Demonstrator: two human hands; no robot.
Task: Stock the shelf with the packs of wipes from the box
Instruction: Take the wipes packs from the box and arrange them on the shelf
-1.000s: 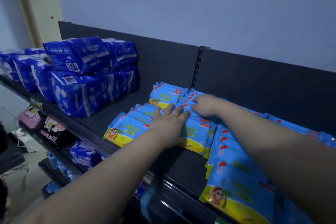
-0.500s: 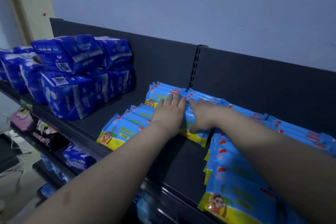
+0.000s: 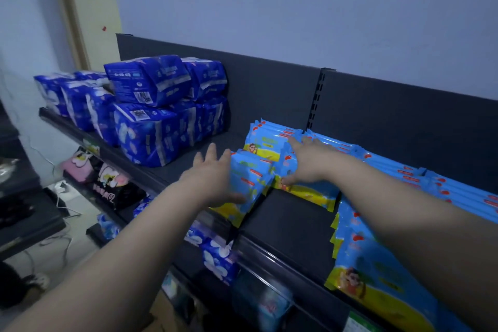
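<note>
Light-blue and yellow packs of wipes lie in stacks on the dark grey shelf (image 3: pixel 291 224). My left hand (image 3: pixel 213 178) has straight fingers and presses against the left side of the front-left stack (image 3: pixel 250 183), which leans on its edge. My right hand (image 3: pixel 307 162) lies flat with spread fingers on the middle stack (image 3: pixel 315 195). Another stack (image 3: pixel 266 140) stands behind, against the back panel. More wipes fill the right: a front stack (image 3: pixel 372 269) and a back row (image 3: pixel 404 170). The box is out of view.
Dark blue bagged packs (image 3: pixel 151 127) are piled two high at the shelf's left. Lower shelves hold pink and black packs (image 3: pixel 107 183) and blue packs (image 3: pixel 218 259). Cables (image 3: pixel 62 197) trail on the floor at left. A slotted upright (image 3: pixel 318 100) splits the back panel.
My left hand slid off the top of the front-left stack to its left side, and that stack now leans on edge. My right hand shifted slightly and flattened on the middle stack.
</note>
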